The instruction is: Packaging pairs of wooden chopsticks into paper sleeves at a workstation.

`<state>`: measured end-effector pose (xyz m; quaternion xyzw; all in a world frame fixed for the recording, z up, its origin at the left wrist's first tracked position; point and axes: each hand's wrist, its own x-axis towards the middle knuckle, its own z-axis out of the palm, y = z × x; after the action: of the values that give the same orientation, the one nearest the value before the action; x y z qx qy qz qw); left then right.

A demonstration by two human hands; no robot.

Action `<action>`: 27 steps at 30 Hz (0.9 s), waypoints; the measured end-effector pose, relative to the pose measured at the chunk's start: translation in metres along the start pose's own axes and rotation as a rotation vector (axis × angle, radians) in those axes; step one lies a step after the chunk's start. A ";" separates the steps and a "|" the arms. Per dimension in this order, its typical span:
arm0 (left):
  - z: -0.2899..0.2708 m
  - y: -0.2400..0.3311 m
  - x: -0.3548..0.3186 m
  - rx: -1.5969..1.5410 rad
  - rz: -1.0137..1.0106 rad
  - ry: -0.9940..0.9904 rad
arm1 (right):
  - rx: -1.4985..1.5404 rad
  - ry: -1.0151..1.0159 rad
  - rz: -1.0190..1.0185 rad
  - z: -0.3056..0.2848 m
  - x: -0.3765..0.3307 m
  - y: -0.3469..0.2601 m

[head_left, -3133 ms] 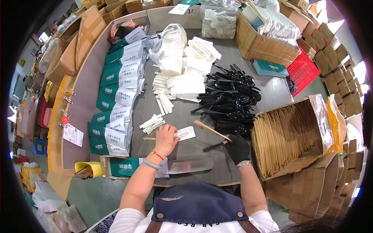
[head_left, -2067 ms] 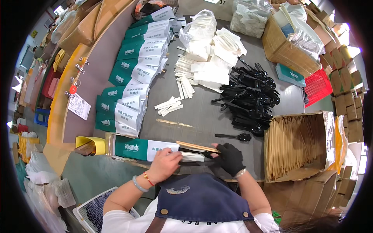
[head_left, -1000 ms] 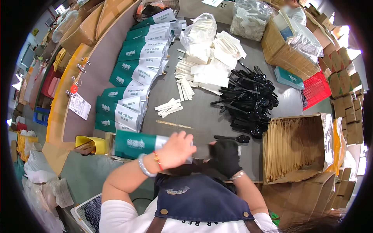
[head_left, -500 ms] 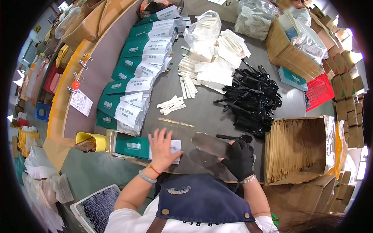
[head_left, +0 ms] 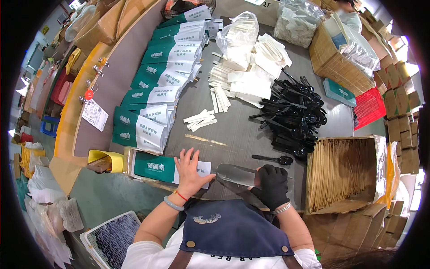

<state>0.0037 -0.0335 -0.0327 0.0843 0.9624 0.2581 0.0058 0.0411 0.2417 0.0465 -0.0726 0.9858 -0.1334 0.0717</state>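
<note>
since half a second back, left hand point(head_left: 190, 172) spread flat on green-and-white packet point(head_left: 168, 167), lower centre; gloved right hand point(head_left: 272, 186) pinching clear sleeve point(head_left: 237, 175). many packets point(head_left: 163, 87) stacked upper left; black spoons point(head_left: 293, 114) remaining.

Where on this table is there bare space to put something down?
One bare grey patch lies between the row of green-and-white packets and the pile of black spoons, with only a thin wooden stick and loose white sachets on it. The table's back is crowded with bags and paper sleeves. In front, the left hand and right hand fill the edge.
</note>
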 end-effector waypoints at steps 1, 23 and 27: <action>0.002 -0.003 0.000 0.000 0.000 0.000 | 0.005 -0.008 -0.003 -0.001 0.000 -0.001; 0.000 0.046 0.100 -0.318 0.373 -0.056 | 0.343 0.627 0.185 0.080 -0.024 0.048; 0.025 0.091 0.179 -0.350 0.489 -0.070 | 0.352 0.627 0.365 0.093 -0.048 0.068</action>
<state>-0.1564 0.0863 -0.0033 0.3200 0.8538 0.4106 -0.0090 0.0946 0.2906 -0.0547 0.1611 0.9187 -0.3009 -0.1987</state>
